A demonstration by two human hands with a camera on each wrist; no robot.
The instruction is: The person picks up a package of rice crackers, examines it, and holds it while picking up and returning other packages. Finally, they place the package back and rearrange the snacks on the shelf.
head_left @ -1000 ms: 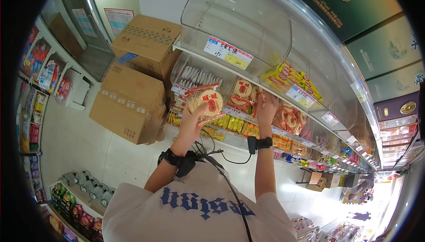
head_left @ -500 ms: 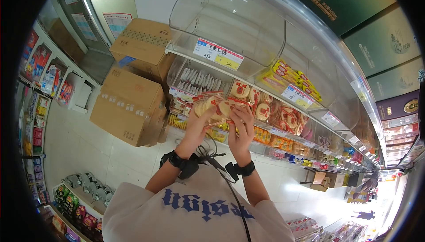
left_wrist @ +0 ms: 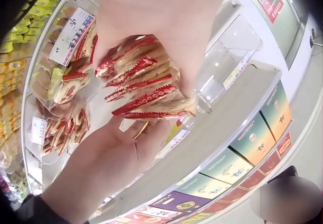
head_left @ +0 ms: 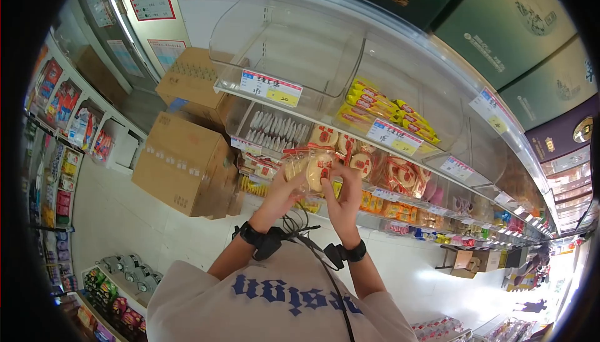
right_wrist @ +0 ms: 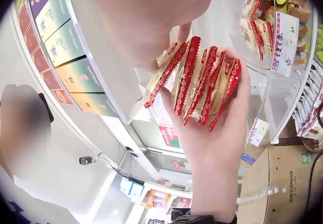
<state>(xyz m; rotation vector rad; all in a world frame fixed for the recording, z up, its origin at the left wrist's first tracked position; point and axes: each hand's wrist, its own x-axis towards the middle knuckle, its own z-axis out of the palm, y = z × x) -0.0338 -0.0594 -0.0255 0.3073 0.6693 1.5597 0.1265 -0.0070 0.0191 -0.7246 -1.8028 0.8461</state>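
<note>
My left hand [head_left: 278, 199] grips a row of several round rice cracker packets [right_wrist: 204, 85] with clear wrappers and red crimped edges. They stand side by side between its thumb and fingers. My right hand [head_left: 344, 197] is close beside it and pinches the endmost rice cracker packet [right_wrist: 165, 74], which leans slightly away from the others. In the left wrist view the packets' red edges fan out beneath my left hand, with my right hand [left_wrist: 113, 156] below them. More rice cracker packets [head_left: 361, 164] lie in the clear shelf bin just beyond the hands.
Yellow snack packs [head_left: 381, 110] fill part of the upper bin, above a price tag [head_left: 394, 135]. White sachets [head_left: 276, 129] stand in the bin to the left. Cardboard boxes [head_left: 181, 164] are stacked left of the shelf. A black cable [head_left: 319, 251] hangs between the wrists.
My right hand has come back from the cracker bin to the packets in my left hand, bringing a packet against them. The head view has shifted, moving the shelf leftward and lower.
</note>
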